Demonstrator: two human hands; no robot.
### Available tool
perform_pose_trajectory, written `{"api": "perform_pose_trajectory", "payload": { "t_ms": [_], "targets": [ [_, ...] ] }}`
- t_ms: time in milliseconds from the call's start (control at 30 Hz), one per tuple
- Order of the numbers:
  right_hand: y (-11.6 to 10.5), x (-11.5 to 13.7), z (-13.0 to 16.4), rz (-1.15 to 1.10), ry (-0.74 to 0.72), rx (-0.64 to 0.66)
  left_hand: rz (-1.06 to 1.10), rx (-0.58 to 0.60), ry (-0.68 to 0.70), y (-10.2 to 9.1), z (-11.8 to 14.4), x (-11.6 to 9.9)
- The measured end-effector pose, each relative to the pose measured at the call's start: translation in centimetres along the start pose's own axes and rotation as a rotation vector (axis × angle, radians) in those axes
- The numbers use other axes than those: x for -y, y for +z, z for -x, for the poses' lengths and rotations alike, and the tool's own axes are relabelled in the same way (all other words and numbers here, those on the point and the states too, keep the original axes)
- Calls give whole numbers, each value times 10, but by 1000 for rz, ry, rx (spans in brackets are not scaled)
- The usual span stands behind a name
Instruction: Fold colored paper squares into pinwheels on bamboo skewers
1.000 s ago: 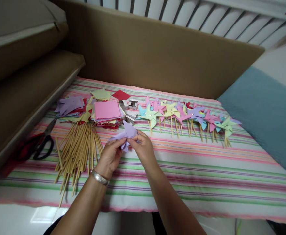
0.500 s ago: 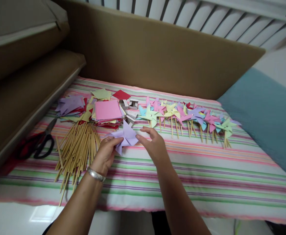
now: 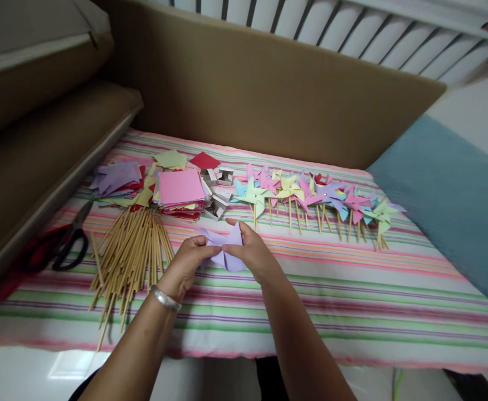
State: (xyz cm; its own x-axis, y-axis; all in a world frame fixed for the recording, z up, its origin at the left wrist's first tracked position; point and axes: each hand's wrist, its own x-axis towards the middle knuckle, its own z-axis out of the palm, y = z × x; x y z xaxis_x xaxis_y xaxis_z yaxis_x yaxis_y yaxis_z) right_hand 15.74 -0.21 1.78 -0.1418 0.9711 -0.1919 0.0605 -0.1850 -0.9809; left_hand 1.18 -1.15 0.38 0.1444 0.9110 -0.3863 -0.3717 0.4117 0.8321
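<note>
A lilac paper pinwheel [image 3: 232, 263] with folded blades is held between both hands above the striped cloth. My left hand [image 3: 189, 260] grips its left side, thumb pressed near the centre. From the right, my right hand [image 3: 253, 252] pinches it, its thumb also at the centre and its fingers behind the paper. Whether a pin sits under the thumbs is hidden. Just left of my left hand lies a spread bundle of thin wooden sticks [image 3: 129, 256]. Beyond the hands are small open boxes [image 3: 218, 203] and a stack of square paper sheets [image 3: 181, 187], pink on top.
Black-handled scissors [image 3: 72, 239] lie at the left beside cut lilac paper pieces [image 3: 116, 177]. A row of finished pinwheels on sticks [image 3: 331, 194] stretches along the back right. Brown padded panels [image 3: 269, 89] stand behind, and a blue cushion [image 3: 440, 195] borders the right.
My right hand has moved left and closed on the pinwheel. Both thumbs now meet at its centre, and the pinwheel has shifted slightly toward me and right.
</note>
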Motion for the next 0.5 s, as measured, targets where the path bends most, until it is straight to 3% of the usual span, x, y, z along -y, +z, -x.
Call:
{"api": "perform_pose_trajectory", "payload": {
  "t_ms": [333, 500],
  "targets": [
    [7, 0, -2, -74, -32, -60, 43, -29, 67, 0, -3, 3],
    [10, -2, -5, -154, -129, -132, 135, -150, 102, 7, 0, 5]
  ]
}}
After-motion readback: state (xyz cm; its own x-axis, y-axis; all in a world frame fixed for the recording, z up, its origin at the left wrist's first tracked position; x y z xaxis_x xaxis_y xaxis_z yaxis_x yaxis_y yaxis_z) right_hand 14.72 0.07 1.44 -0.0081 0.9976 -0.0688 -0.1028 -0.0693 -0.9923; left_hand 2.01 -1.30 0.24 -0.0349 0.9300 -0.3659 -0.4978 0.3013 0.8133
